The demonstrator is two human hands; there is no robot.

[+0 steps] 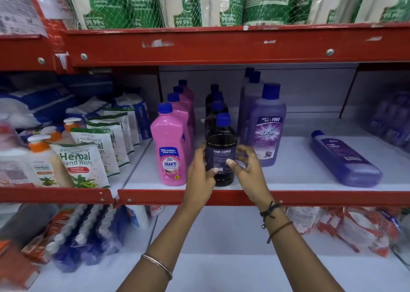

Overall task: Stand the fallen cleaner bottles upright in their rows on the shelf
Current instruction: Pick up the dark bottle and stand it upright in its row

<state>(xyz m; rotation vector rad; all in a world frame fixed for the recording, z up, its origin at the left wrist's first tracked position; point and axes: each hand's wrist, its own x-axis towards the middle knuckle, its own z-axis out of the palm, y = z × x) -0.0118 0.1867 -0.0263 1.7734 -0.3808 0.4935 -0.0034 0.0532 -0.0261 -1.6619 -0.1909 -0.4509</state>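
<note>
A dark floor-cleaner bottle (221,145) with a blue cap stands upright at the front of the middle row on the white shelf (292,172). My left hand (200,172) wraps its left side, thumb on the label. My right hand (247,165) touches its right side with the thumb, fingers loosely spread. A row of pink bottles (169,145) stands to the left, and a row of purple Bactin bottles (267,127) stands to the right. Farther right a purple bottle (345,158) lies on its side, cap pointing to the back left.
Herbal hand-wash pouches (82,158) and pump bottles (41,158) fill the shelf to the left. Green pouches (142,3) sit on the shelf above, behind a red beam (221,45). A red front rail (332,197) edges the shelf. Packaged goods lie on the lower shelf.
</note>
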